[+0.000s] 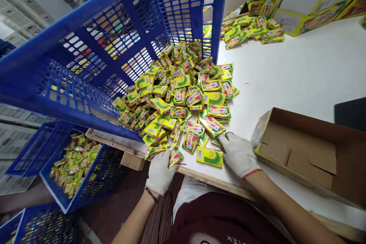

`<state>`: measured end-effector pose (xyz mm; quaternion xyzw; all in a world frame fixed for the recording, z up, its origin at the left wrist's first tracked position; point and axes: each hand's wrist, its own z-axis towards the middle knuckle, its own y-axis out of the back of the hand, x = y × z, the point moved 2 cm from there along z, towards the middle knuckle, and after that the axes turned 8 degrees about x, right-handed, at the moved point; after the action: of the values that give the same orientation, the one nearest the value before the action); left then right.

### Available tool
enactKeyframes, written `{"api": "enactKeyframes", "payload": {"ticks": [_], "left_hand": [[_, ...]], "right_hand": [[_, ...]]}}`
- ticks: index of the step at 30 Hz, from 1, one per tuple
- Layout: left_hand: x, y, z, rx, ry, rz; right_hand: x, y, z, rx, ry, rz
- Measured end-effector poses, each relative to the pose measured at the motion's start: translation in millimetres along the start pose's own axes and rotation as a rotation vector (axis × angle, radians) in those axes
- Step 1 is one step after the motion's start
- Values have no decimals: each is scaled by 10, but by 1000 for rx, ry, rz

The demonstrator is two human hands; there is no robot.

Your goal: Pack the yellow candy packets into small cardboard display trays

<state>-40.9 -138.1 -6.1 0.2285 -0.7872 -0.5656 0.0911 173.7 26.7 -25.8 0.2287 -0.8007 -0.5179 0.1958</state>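
My left hand (160, 172), in a white knit glove, is at the table's front edge. Its fingers are closed on a small yellow packet (176, 156) with a red and green print. My right hand (239, 154), gloved too with an orange cuff, reaches in from the right. Its fingertips pinch the lower corner of another yellow packet (212, 126) at the near side of the pile; part of the grip is hidden. A flat packet (209, 157) lies just left of that hand. The heap of packets (180, 95) spills from a tipped blue crate (114, 51) onto the white table (286, 72).
An open cardboard box (303, 152) stands right of my right hand. Printed cartons (309, 4) and more packets (251, 30) are at the back. Below the table, on the left, a blue crate (68, 206) holds packets. A dark object (350, 112) sits at the right edge.
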Motion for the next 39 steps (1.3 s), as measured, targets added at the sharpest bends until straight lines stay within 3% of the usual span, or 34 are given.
{"api": "enactKeyframes", "payload": {"ticks": [4, 8, 12, 15, 17, 19, 21, 23, 26, 28, 31, 33, 35, 39], "left_hand": [[37, -18, 37, -70, -103, -315], [-166, 76, 5, -252, -305, -422], [-408, 30, 38, -315, -294, -559], [-639, -123, 66, -362, -201, -672], [-845, -245, 45, -418, -160, -692], [-1059, -367, -15, -421, -209, -662], [-1197, -473, -99, -361, -330, -615], [-1191, -531, -175, -309, -472, -583], [-963, -477, -183, -330, -612, -511], [-818, -377, -86, -306, -652, -381], [-793, -245, 136, -126, -721, -92], [-867, -197, 254, -45, -740, 66], [-944, -183, 323, -42, -705, 108], [-1026, -251, 358, -55, -604, -48]], "right_hand": [[8, 81, -144, 121, -28, 31], [32, -12, -263, 101, -87, 99], [-82, -52, -360, 49, -126, 253], [-146, -24, -513, -21, -173, 682], [-78, -15, -601, -44, -78, 1089], [26, -19, -649, -33, 41, 1447], [54, -30, -679, -31, 34, 1596], [-44, -28, -733, -81, -43, 1484], [-297, -23, -872, -113, -114, 994], [-401, -70, -947, -43, -86, 654], [-417, -209, -974, 73, -12, 375], [-400, -291, -955, 111, 33, 369], [-414, -327, -939, 114, 53, 501], [-480, -271, -923, 46, -66, 1032]]}}
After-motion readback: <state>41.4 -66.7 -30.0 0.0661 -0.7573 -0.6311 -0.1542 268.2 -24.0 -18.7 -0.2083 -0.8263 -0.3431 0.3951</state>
